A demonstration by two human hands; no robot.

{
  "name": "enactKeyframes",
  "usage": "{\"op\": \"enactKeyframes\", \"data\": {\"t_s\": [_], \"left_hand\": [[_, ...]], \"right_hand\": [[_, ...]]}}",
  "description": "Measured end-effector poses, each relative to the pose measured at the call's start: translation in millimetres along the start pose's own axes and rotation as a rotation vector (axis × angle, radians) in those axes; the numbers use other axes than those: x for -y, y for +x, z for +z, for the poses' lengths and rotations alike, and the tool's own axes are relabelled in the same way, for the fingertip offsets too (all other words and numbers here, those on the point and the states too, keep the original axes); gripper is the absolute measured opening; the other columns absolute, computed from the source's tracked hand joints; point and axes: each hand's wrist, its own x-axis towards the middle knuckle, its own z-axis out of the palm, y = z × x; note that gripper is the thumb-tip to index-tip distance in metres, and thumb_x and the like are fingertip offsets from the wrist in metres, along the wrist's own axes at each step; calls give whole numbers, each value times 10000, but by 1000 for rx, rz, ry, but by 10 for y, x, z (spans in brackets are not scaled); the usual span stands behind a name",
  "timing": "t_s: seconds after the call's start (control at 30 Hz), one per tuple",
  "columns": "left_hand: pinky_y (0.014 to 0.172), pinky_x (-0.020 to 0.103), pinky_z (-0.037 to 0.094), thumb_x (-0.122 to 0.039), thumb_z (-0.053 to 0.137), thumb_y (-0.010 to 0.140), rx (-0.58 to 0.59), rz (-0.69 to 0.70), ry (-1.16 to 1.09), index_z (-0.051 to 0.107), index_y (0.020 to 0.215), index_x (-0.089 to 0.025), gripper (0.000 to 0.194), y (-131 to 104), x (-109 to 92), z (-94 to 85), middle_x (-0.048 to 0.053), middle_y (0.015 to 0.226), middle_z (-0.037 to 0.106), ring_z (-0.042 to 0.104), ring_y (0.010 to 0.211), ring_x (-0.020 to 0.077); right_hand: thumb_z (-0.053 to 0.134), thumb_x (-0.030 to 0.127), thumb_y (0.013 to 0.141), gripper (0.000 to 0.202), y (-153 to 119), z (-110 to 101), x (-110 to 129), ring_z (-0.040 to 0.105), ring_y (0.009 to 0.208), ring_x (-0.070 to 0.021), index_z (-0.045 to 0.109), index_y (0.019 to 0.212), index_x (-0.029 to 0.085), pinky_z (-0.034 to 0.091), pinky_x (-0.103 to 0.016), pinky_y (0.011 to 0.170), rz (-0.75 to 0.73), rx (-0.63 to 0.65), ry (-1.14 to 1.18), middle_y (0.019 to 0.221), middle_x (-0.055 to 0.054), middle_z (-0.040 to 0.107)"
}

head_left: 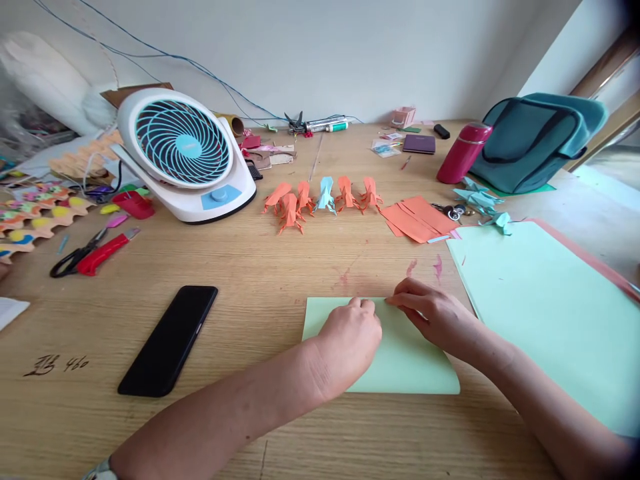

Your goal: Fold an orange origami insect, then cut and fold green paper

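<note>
A light green sheet of paper (400, 373) lies on the table in front of me, bent over on itself, with a rounded fold along its near side. My left hand (353, 340) rests on it, knuckles up and fingers curled down at the far edge; its fingertips are mostly hidden. At that same edge, further right, my right hand (430, 310) has thumb and fingers pinched together on the paper. To the right is a stack of larger light green sheets (545, 313), under my right forearm.
A black phone (169, 340) lies to the left, with a red utility knife (107, 253) and scissors (83, 253) beyond. Behind stand a fan (185, 153), several orange folded-paper insects (290, 212), a blue one (326, 195), orange paper (417, 219), a red bottle (464, 153) and a teal bag (530, 143).
</note>
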Motion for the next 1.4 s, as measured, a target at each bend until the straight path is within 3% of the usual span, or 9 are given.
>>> {"op": "enactKeyframes", "data": {"t_s": [0.2,0.4,0.6,0.73,0.97,1.23,1.4], "left_hand": [[668,278,509,-8,577,778,-77,46,61,660,1073,-49,309,-32,-5,49,136,958,623,589,944,246],[640,281,512,-41,570,812,-49,24,48,663,1102,-68,305,-19,2,17,141,1003,625,592,958,252],[666,274,509,-68,581,833,-60,20,87,674,1057,-72,242,17,10,59,133,1007,629,593,980,248],[629,270,494,-73,611,816,-53,-3,76,669,1017,-103,212,36,21,83,131,1021,629,597,962,247],[637,291,512,-107,564,878,-72,7,32,673,1006,-112,168,36,42,67,136,1032,627,602,975,256],[616,277,496,-76,574,846,-56,-2,8,669,1009,-110,192,23,40,46,136,1035,623,603,983,252],[577,277,477,-67,620,809,-62,-7,0,671,1006,-107,208,20,43,42,129,1013,623,603,972,253]], "right_hand": [[450,136,972,289,-32,-32,96,689,890,-203,689,1125,195,562,-334,738,42,35,-46,1089,-99,662],[483,124,936,242,-105,7,318,683,993,-264,675,1059,204,595,-423,805,1,74,-203,1173,-123,675],[524,41,838,298,-144,101,625,671,873,-220,655,1050,203,575,-330,744,-115,87,-265,1047,-104,701],[599,5,703,286,-188,214,781,647,763,-223,658,895,208,546,-331,660,-145,96,-299,907,-56,694],[688,145,787,91,-181,276,958,644,676,-209,635,829,205,534,-322,573,-141,-56,-281,795,-29,682],[659,184,808,176,-293,385,990,686,792,-228,642,983,196,577,-325,643,-123,-6,-265,913,-51,711],[625,283,875,158,-339,492,1001,683,731,-211,660,986,175,559,-308,582,-185,-51,-276,880,-51,718]]}}
